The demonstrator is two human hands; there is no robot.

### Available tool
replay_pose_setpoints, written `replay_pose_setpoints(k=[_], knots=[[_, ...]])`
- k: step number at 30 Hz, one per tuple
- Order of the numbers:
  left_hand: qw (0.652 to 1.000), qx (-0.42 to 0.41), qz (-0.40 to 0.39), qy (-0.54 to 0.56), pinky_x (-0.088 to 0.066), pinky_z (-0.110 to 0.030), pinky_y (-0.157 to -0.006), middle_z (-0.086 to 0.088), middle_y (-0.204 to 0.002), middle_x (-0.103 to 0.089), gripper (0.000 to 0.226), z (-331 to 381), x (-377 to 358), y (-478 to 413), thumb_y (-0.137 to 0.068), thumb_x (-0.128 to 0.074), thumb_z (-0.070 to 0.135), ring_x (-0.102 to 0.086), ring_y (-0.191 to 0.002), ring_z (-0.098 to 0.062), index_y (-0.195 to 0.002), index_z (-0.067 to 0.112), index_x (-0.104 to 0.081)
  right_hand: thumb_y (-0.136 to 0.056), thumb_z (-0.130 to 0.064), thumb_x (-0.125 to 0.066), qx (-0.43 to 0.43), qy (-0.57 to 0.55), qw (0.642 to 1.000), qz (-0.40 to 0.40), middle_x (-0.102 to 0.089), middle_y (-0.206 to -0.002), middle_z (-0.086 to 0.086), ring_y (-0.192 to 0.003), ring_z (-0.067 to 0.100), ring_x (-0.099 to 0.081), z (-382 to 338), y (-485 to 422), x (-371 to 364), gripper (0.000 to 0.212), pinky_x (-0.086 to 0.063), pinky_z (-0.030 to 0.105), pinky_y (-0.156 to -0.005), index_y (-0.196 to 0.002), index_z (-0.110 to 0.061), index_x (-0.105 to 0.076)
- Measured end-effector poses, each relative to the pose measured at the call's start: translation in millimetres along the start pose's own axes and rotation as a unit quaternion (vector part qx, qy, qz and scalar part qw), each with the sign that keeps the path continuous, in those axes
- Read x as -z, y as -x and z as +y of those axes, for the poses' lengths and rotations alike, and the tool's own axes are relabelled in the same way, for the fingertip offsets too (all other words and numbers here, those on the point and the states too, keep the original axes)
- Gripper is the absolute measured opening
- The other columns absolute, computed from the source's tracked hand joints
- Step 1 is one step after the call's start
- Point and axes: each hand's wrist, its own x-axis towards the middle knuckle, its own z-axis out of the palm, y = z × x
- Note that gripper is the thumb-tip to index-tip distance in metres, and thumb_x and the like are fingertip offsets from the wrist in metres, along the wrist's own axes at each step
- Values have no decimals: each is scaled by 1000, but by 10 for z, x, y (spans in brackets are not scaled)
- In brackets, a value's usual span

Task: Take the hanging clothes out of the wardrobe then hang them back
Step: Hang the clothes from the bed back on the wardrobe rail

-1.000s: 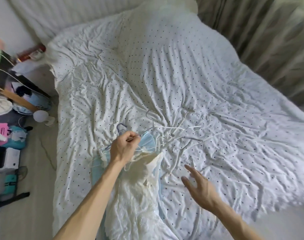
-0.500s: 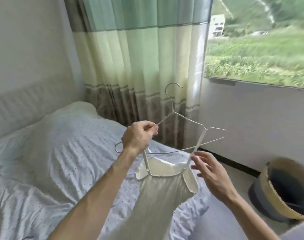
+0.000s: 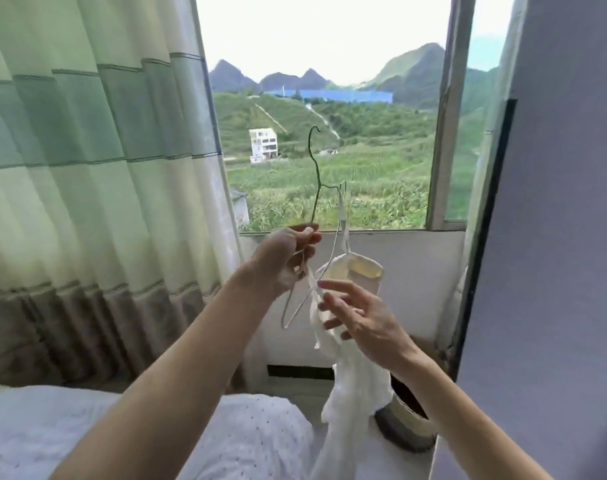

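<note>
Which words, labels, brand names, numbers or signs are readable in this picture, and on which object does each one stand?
There are none. The white garment, the wire hanger, the curtain and the white building outside the window show no words, labels or numbers that can be read.

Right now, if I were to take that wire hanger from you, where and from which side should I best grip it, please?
Probably the bare stem of the hanger just under its hook, pinched from the curtain side. It stands upright and free above the left hand, whereas the white dress hangs by its straps on the other side, next to the right hand.
</note>
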Motion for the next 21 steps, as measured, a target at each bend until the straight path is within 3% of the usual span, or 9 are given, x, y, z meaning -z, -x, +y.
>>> replay_pose_setpoints(k=[4, 7, 10, 13, 15, 18, 21], knots=[[993, 20, -92, 68, -43, -19, -64, 4, -79, -70, 18, 4, -328, -189, -99, -51, 4, -62, -60, -4, -102, 15, -65, -87, -53, -55, -9, -2, 999, 40, -73, -101, 5, -76, 22, -74, -151, -2, 206, 41, -54, 36, -64, -118, -26, -61], [987, 31, -142, 64, -44, -20, -66, 5, -87, -73, 17, -123, -502, -355, -97, -57, 5, -65, -76, -8, -108, 15, -65, -86, -51, -60, -17, 51, 997, 60, -74, -96, 4, -71, 22, -73, -244, 53, 388, 43, -57, 33, -60, -117, -21, -62], [986, 14, -162, 34, -41, -23, -65, 6, -97, -74, 29, -227, -645, -513, -92, -67, 11, -67, -78, -8, -121, 15, -63, -91, -45, -64, -22, 156, 982, 103, -76, -83, -2, -63, 14, -70, -271, 94, 547, 27, -58, 31, -62, -106, -23, -68], [985, -1, -171, -6, -38, -27, -67, 9, -91, -76, 31, -240, -778, -673, -88, -73, 16, -67, -79, -8, -117, 19, -62, -99, -51, -49, -65, 333, 920, 197, -73, -73, -11, -66, 6, -67, -218, 83, 670, 29, -56, 31, -65, -98, -29, -68], [984, -15, -175, -32, -38, -28, -67, 8, -86, -75, 29, -234, -880, -758, -85, -77, 17, -67, -78, -9, -110, 20, -61, -101, -48, -39, -96, 403, 872, 259, -70, -79, -5, -79, 16, -64, -212, 62, 726, 34, -54, 36, -71, -95, -26, -64], [982, -28, -175, -57, -38, -28, -67, 6, -84, -73, 28, -249, -1041, -810, -83, -79, 18, -67, -76, -9, -104, 20, -60, -103, -35, -35, -137, 405, 852, 301, -64, -80, 1, -80, 24, -59, -230, -10, 785, 26, -45, 37, -67, -88, -24, -53], [981, -22, -186, -51, -39, -27, -64, 9, -75, -73, 26, -276, -1177, -868, -82, -80, 17, -66, -74, -9, -100, 20, -61, -103, -34, -38, -138, 412, 833, 344, -59, -75, -2, -74, 24, -57, -227, -128, 833, 23, -39, 34, -61, -87, -23, -51]])
